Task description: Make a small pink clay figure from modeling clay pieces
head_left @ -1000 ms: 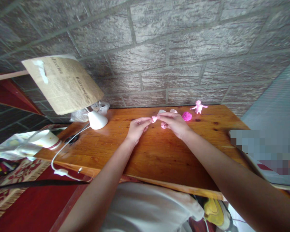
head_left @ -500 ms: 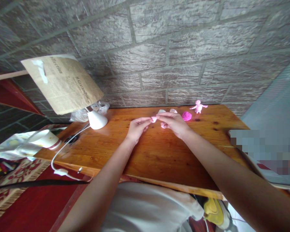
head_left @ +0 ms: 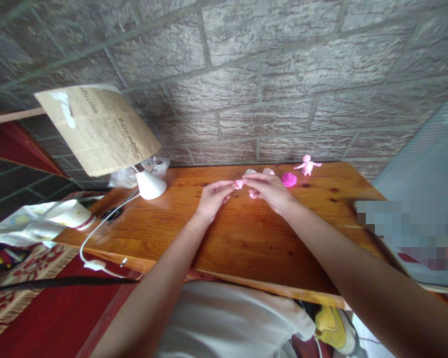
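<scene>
- While both hands meet above the bench (head_left: 164, 223), the left hand (head_left: 212, 199) pinches one side of a small pink clay-like piece (head_left: 239, 184) between thumb and finger.
- Right hand (head_left: 271, 191) has its fingertips at the piece's other side; grip partly hidden, but looks like a pinch too.
- Piece sits between the two sets of fingertips; pressed or pulled, can't tell.
- Pink lump (head_left: 253, 194) by the right hand's lower fingers; held or on bench, can't tell.
- Behind the hands: whitish lump (head_left: 250, 172) and pale pink lump (head_left: 268, 171), both partly covered.
- Magenta lump (head_left: 288, 179) just right of them, on bench.
- Pink figure (head_left: 306, 165) farther right, near the wall (head_left: 283, 114), upright, arms out.
- Left side: white lamp base (head_left: 151, 186), newsprint-pattern lampshade (head_left: 100, 129) tilted above, plastic bag (head_left: 122, 177) behind.
- Far left: white cup (head_left: 71, 215), tipped.
</scene>
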The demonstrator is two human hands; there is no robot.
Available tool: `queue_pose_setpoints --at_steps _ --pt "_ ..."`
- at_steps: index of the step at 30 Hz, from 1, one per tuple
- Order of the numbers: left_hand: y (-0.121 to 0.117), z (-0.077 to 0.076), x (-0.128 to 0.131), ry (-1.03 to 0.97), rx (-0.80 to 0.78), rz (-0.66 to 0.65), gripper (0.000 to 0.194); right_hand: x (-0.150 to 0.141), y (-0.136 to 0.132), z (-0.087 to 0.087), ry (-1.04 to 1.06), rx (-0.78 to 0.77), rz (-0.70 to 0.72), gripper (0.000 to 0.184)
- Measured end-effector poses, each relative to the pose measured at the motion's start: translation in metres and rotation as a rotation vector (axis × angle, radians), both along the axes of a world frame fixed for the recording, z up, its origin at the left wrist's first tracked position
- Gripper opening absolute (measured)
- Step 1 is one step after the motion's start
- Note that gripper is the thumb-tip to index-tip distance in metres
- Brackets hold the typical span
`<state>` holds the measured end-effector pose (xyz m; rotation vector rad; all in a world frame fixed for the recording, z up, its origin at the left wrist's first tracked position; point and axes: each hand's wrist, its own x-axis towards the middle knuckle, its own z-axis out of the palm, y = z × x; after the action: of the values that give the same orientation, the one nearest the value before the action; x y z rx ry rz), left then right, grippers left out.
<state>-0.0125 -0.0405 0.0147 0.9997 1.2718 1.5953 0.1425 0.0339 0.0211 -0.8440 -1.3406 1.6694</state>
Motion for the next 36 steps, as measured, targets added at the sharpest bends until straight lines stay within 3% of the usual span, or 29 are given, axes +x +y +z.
queue_pose_setpoints --at_steps 8,13,20,24,28,32,36 --pt "0.001 -0.001 -0.001 0.010 -0.007 0.007 0.036 0.002 0.005 0.000 0.052 0.034 -0.071 0.032" --pt "0.001 0.000 -0.005 -0.047 -0.014 0.079 0.036 0.003 0.005 0.002 0.002 0.040 -0.109 0.020" --pt "0.002 0.005 -0.014 -0.296 -0.092 0.138 0.033 0.001 -0.007 0.003 -0.240 0.193 0.113 0.017" --pt "0.004 0.004 -0.015 -0.342 -0.116 0.132 0.029 0.002 -0.010 -0.001 -0.365 0.348 0.311 0.011" --pt "0.005 0.003 -0.017 -0.353 -0.135 0.152 0.027 0.004 -0.010 -0.003 -0.533 0.463 0.371 0.013" --pt "0.005 -0.002 -0.018 -0.201 -0.135 0.203 0.026 0.007 -0.009 0.000 -0.679 0.584 0.326 0.017" --pt "0.006 -0.011 -0.022 0.174 -0.015 0.218 0.019 0.014 -0.003 0.004 -0.697 0.688 0.219 0.017"
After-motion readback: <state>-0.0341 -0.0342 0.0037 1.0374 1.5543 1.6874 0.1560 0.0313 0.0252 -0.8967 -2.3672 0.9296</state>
